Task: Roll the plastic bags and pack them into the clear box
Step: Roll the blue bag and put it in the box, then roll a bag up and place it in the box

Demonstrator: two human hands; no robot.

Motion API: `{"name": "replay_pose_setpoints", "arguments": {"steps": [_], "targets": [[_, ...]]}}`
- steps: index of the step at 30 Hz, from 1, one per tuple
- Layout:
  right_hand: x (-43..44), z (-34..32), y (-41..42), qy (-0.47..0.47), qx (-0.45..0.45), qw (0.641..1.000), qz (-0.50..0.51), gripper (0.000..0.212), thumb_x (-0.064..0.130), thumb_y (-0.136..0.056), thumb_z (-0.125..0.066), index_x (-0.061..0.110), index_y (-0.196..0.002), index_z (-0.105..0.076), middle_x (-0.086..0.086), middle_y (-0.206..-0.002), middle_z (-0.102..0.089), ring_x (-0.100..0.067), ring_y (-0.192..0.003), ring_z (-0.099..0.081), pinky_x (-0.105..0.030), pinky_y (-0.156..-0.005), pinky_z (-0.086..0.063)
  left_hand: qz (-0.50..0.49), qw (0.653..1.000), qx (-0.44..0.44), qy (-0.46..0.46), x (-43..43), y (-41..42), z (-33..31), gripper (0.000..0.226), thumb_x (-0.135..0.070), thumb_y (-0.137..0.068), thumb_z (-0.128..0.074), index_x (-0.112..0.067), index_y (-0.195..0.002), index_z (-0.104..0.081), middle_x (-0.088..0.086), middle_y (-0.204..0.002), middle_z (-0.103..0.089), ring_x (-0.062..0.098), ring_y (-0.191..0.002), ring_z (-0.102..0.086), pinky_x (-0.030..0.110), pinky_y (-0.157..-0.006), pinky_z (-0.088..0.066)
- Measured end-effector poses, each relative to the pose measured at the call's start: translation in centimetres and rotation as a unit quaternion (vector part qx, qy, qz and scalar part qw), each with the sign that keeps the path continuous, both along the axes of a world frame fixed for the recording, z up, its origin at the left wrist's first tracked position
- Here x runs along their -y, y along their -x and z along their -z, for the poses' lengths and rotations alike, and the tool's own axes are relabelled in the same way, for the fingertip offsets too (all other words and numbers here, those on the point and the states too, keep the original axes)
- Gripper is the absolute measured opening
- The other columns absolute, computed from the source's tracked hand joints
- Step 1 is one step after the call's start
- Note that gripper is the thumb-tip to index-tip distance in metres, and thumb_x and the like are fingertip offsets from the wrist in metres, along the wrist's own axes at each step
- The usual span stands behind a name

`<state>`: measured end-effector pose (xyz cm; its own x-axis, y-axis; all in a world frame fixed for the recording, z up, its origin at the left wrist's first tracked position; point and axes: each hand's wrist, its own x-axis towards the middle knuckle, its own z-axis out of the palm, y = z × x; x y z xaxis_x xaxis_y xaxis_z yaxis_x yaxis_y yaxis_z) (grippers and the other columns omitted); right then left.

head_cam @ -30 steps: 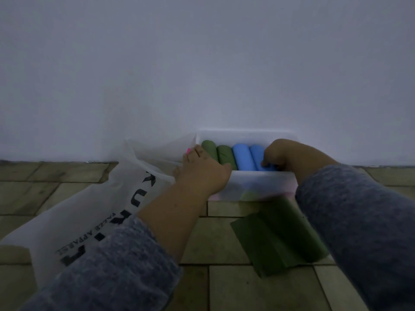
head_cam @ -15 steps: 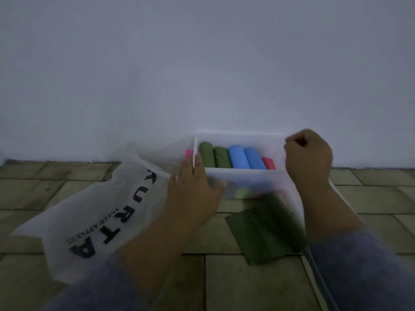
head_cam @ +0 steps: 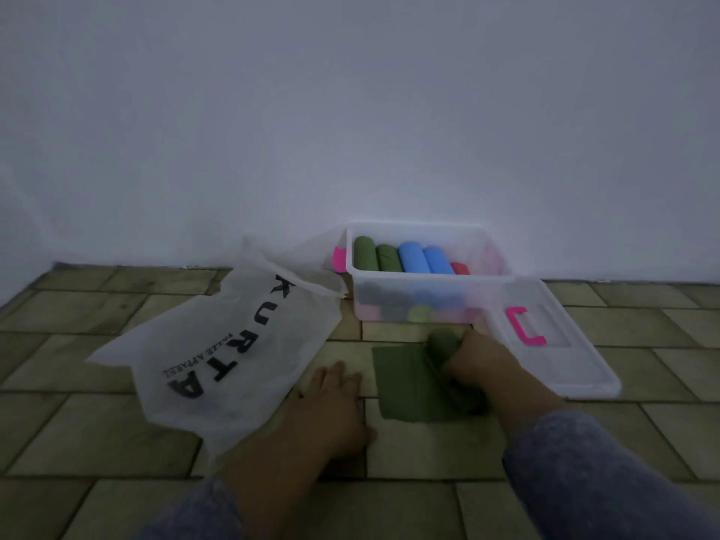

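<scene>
The clear box (head_cam: pixel 420 284) stands against the wall and holds rolled bags: two green (head_cam: pixel 376 257), two blue (head_cam: pixel 426 260) and a red one (head_cam: pixel 459 268), with more rolls showing dimly through its front wall. On the tiles in front lies a dark green bag (head_cam: pixel 405 387), partly rolled at its right side. My right hand (head_cam: pixel 473 360) grips that rolled part. Flat on the floor to the bag's left, fingers straight, lies my left hand (head_cam: pixel 331 399), at the edge of the white printed bag (head_cam: pixel 230 344).
The box's clear lid (head_cam: pixel 553 341) with a pink clip lies flat to the right of the box. Another pink clip (head_cam: pixel 339 259) shows at the box's left end. A white wall rises right behind the box. The floor is olive tiles.
Both hands have left the box and come down to the floor. The right hand has taken hold of the green bag's roll; the left hand now lies flat beside it.
</scene>
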<state>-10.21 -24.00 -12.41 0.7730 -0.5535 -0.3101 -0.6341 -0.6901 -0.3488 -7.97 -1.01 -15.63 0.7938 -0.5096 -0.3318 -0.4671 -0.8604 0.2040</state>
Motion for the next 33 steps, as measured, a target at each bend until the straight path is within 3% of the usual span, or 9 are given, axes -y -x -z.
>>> {"name": "replay_pose_setpoints", "arguments": {"steps": [5, 7, 10, 14, 16, 21, 23, 28, 33], "targets": [[-2.6, -0.8, 0.4, 0.075, 0.077, 0.994, 0.000, 0.044, 0.031, -0.077, -0.061, 0.016, -0.116, -0.046, -0.009, -0.109, -0.058, -0.030, -0.098, -0.059, -0.042, -0.083, -0.051, -0.104, 0.946, -0.041, 0.304, 1.4, 0.9, -2.2, 0.053, -0.043, -0.089, -0.055, -0.025, -0.137, -0.041, 0.001, -0.142, -0.043, 0.010, -0.120, -0.045, 0.026, -0.098, -0.036], [-3.7, -1.2, 0.6, 0.150, 0.151, 0.976, -0.052, 0.041, 0.035, -0.079, -0.061, 0.021, -0.113, -0.045, -0.006, -0.111, -0.056, -0.024, -0.099, -0.057, -0.040, -0.090, -0.050, -0.169, 0.847, -0.257, 0.433, 2.5, 1.7, -3.7, 0.042, -0.045, -0.091, -0.053, -0.026, -0.128, -0.050, 0.000, -0.127, -0.057, 0.008, -0.105, -0.056, 0.029, -0.092, -0.046], [-6.3, -1.4, 1.6, 0.225, 0.281, 0.920, -0.156, 0.034, 0.039, -0.078, -0.065, 0.027, -0.105, -0.047, 0.003, -0.104, -0.056, -0.014, -0.091, -0.053, -0.030, -0.085, -0.046, -0.273, 0.630, -0.463, 0.560, 3.3, 0.5, -6.1, 0.047, -0.049, -0.092, -0.049, -0.017, -0.126, -0.056, 0.012, -0.122, -0.063, 0.024, -0.109, -0.061, 0.047, -0.100, -0.044], [-8.1, 0.0, 3.7, 0.235, 0.308, 0.885, -0.257, 0.037, 0.035, -0.078, -0.063, 0.027, -0.113, -0.054, 0.002, -0.100, -0.058, -0.018, -0.091, -0.055, -0.033, -0.080, -0.047, -0.287, 0.561, -0.443, 0.637, 2.0, -2.8, -9.2, 0.044, -0.034, -0.101, -0.037, 0.000, -0.124, -0.054, 0.021, -0.126, -0.059, 0.004, -0.091, -0.066, 0.026, -0.077, -0.051], [-8.2, 1.5, 4.6, 0.251, 0.268, 0.880, -0.302, 0.043, 0.041, -0.079, -0.058, 0.031, -0.120, -0.050, 0.001, -0.107, -0.058, -0.020, -0.097, -0.055, -0.036, -0.080, -0.044, -0.280, 0.606, -0.366, 0.648, 1.5, -3.1, -9.8, 0.030, -0.040, -0.097, -0.045, -0.019, -0.112, -0.059, 0.006, -0.113, -0.066, 0.015, -0.093, -0.064, 0.033, -0.075, -0.048], [-8.2, 3.5, 5.5, 0.178, 0.139, 0.917, -0.329, 0.054, 0.053, -0.081, -0.050, 0.041, -0.132, -0.036, 0.005, -0.124, -0.049, -0.020, -0.116, -0.044, -0.039, -0.095, -0.033, -0.138, 0.889, -0.069, 0.432, 1.4, -1.8, -7.6, 0.011, -0.020, -0.090, -0.055, -0.030, -0.094, -0.056, -0.008, -0.100, -0.059, 0.005, -0.087, -0.054, 0.019, -0.064, -0.038], [-7.9, 2.8, 5.4, 0.141, 0.120, 0.923, -0.336, 0.053, 0.054, -0.077, -0.054, 0.044, -0.127, -0.041, 0.008, -0.120, -0.053, -0.016, -0.111, -0.048, -0.038, -0.095, -0.037, -0.045, 0.949, -0.035, 0.311, 1.4, -0.7, -6.0, 0.014, -0.014, -0.087, -0.056, -0.026, -0.094, -0.056, -0.008, -0.098, -0.057, 0.006, -0.085, -0.053, 0.015, -0.065, -0.036], [-5.7, -0.3, 4.5, -0.115, 0.122, 0.959, -0.228, 0.019, 0.024, -0.085, -0.059, 0.035, -0.101, -0.062, 0.014, -0.101, -0.061, -0.001, -0.091, -0.056, -0.034, -0.092, -0.049, 0.014, 0.975, -0.101, 0.199, 0.4, 2.0, -3.1, 0.028, -0.016, -0.085, -0.057, -0.029, -0.110, -0.053, -0.005, -0.113, -0.054, 0.011, -0.097, -0.052, 0.028, -0.084, -0.046], [-3.9, -0.2, 2.3, -0.063, 0.086, 0.993, -0.057, 0.040, 0.025, -0.084, -0.064, 0.020, -0.123, -0.054, -0.004, -0.124, -0.055, -0.020, -0.104, -0.057, -0.033, -0.088, -0.049, 0.056, 0.975, -0.069, 0.202, -0.3, 2.6, -2.8, 0.032, -0.025, -0.089, -0.056, -0.033, -0.120, -0.049, -0.005, -0.126, -0.050, 0.013, -0.105, -0.050, 0.025, -0.086, -0.040]]}}
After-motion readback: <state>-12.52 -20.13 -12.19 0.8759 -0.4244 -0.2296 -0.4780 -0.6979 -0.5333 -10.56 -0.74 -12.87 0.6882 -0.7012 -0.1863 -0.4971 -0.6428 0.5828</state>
